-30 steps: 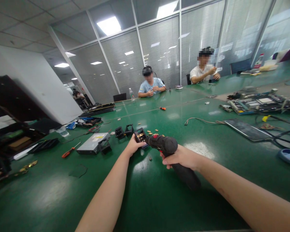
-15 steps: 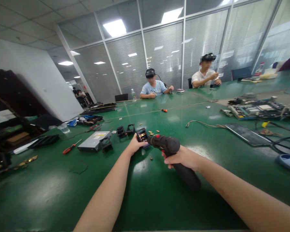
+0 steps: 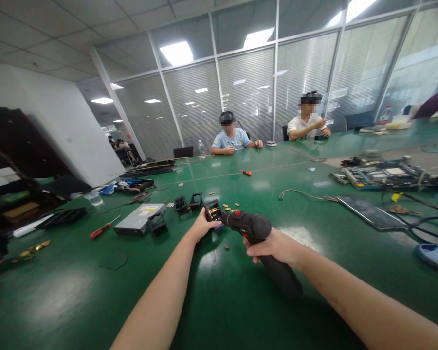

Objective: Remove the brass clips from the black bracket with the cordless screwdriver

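Observation:
My left hand (image 3: 202, 225) is closed on a small black plastic housing (image 3: 213, 211), which has brass-coloured pieces inside it. A black cordless power drill (image 3: 248, 224) with red accents is gripped in my right hand (image 3: 272, 247). Its front end points left at the housing's right side; whether the tip touches is too small to tell. Several small brass plates (image 3: 226, 207) lie just beyond the housing. A small screw-like piece (image 3: 227, 247) rests on the green table (image 3: 211, 296) in front of it.
Left of my hands are more black housings (image 3: 181, 204), a silver disc drive (image 3: 140, 218) and an orange screwdriver (image 3: 104, 229). Brass pieces (image 3: 32, 249) lie at far left. On the right are a phone-like slab (image 3: 371, 212), cables and a circuit board (image 3: 390, 174). Two people (image 3: 230, 138) sit opposite.
The camera view has tilted slightly, so the scene sits a little lower. Both hands keep their holds, and the drill stays beside the housing.

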Available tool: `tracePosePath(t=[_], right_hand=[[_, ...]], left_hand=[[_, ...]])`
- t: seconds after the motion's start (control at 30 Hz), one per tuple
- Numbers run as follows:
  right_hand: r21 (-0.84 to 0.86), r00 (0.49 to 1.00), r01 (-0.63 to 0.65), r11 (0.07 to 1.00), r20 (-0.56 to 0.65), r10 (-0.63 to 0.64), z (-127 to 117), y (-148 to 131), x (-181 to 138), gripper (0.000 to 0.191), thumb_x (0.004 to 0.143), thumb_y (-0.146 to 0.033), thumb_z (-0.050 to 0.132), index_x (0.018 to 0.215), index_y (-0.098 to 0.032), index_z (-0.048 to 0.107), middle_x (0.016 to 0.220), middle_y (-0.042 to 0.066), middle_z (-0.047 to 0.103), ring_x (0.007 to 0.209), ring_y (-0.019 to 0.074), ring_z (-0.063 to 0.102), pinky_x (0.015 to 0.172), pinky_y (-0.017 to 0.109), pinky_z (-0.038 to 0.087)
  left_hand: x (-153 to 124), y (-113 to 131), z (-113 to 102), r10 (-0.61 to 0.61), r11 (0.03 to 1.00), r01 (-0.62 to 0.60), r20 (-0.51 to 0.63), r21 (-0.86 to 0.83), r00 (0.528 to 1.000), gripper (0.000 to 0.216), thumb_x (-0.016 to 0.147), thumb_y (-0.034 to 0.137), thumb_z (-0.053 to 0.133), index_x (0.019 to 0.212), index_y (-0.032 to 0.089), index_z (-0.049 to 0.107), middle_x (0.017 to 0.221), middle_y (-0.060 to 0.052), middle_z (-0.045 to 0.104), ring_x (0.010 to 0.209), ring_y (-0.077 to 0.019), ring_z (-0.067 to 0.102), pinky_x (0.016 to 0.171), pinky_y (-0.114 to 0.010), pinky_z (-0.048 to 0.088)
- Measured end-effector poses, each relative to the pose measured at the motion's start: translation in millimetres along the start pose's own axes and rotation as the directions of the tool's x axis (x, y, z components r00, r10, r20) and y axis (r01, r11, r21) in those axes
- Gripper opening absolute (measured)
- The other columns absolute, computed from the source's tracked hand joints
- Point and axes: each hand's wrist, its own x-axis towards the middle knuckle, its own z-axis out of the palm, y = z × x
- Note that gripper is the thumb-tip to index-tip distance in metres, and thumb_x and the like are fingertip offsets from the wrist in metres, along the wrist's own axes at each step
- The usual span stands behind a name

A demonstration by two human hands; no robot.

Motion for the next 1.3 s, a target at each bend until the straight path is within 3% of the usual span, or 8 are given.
tracePosePath(t=[0.47,0.73,0.93,1.3], right_hand=[[0.033,0.999,-0.029,0.999,0.036,0.028,-0.7,0.1,-0.9,0.044,0.060,-0.027,0.086,0.095,-0.016,0.062,0.078,-0.001,0.067,0.059,0.0161,0.066,0.061,0.031,0.050],[0.046,0.997,-0.038,0.998,0.064,0.035,-2.8,3.3,1.0,0.051,0.065,-0.037,0.090,0.105,-0.015,0.066,0.091,0.005,0.072,0.067,0.0166,0.068,0.063,0.030,0.051],[0.060,0.991,-0.077,0.995,0.114,0.070,-4.6,3.9,2.9,0.057,0.060,-0.032,0.091,0.107,-0.014,0.064,0.100,0.009,0.075,0.071,0.0190,0.071,0.062,0.030,0.053],[0.061,0.998,-0.042,0.997,0.057,0.038,-0.6,3.3,3.2,0.037,0.060,-0.020,0.085,0.090,-0.015,0.064,0.077,0.002,0.070,0.060,0.0152,0.066,0.059,0.027,0.048]], left_hand=[[4.4,-4.4,-1.3,0.030,1.000,-0.030,-0.025,0.003,0.999,0.076,0.058,0.022,0.091,0.123,0.017,0.052,0.120,-0.011,0.070,0.111,-0.0273,0.068,0.107,-0.048,0.048],[7.3,-8.6,-1.6,0.058,0.998,-0.058,-0.040,-0.007,0.998,0.074,0.059,0.024,0.091,0.123,0.017,0.054,0.119,-0.011,0.071,0.111,-0.0266,0.068,0.109,-0.048,0.047],[5.9,-5.9,-1.4,0.051,0.999,-0.051,-0.021,-0.001,0.998,0.073,0.061,0.026,0.092,0.123,0.018,0.056,0.117,-0.011,0.072,0.108,-0.0270,0.070,0.106,-0.050,0.049],[6.0,-2.5,2.4,0.039,0.999,-0.039,-0.015,0.010,0.999,0.073,0.060,0.030,0.093,0.122,0.019,0.054,0.120,-0.010,0.072,0.112,-0.0281,0.070,0.109,-0.050,0.049]])
